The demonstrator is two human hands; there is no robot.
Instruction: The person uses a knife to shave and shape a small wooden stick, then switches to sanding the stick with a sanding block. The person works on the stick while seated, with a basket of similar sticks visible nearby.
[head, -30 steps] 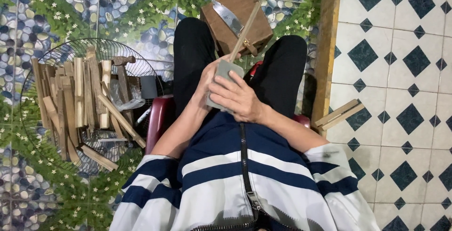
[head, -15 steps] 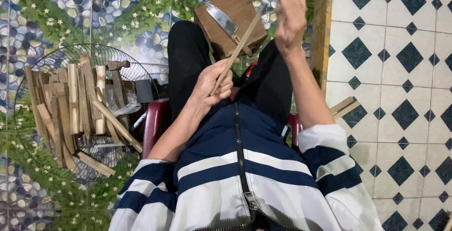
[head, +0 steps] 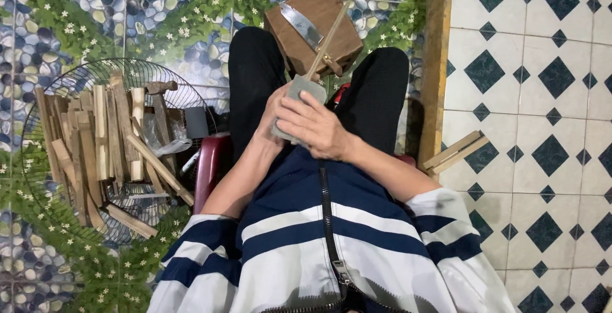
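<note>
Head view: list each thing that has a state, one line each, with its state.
Left hand: closed around the thin stick.
Right hand: pressing the grey block against the stick.
Thin stick: held slanted, far end over the wooden block.
Grey block: gripped, partly covered by fingers.
Blade: lying flat on the wooden block.
Wood strips: piled loose on the wire fan guard.
Jacket zip: closed.

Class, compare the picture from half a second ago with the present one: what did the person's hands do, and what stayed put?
The right hand, raised and empty half a second ago, came back down onto the grey block. The left hand kept gripping the thin stick. The wooden block and stick pile stayed put.
</note>
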